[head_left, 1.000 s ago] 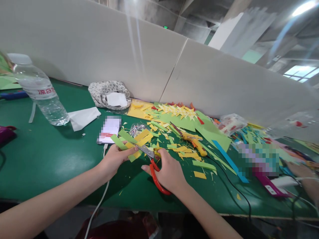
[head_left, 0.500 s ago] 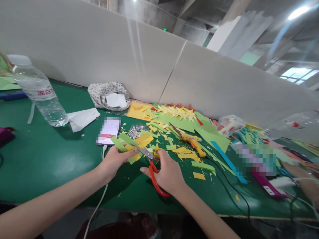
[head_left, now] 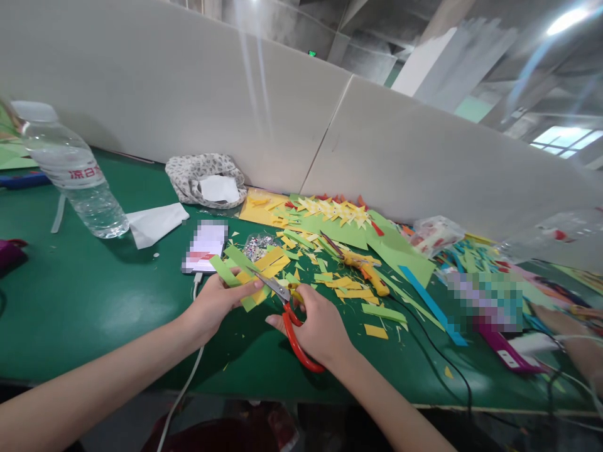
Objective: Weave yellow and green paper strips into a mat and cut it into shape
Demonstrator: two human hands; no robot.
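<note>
Left fingers are pinching a woven green-and-yellow paper piece, right fingers curled round these red-handled scissors, blades across the paper. I'm seeing some yellow-handled tool beyond them, rightward.

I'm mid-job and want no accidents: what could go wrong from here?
The left hand has its thumb close to the blades of the scissors; a slip might nick it. The blades overlap several paper strips, so a snip could catch an unintended one. The white cable runs behind the left wrist and might snag.
</note>
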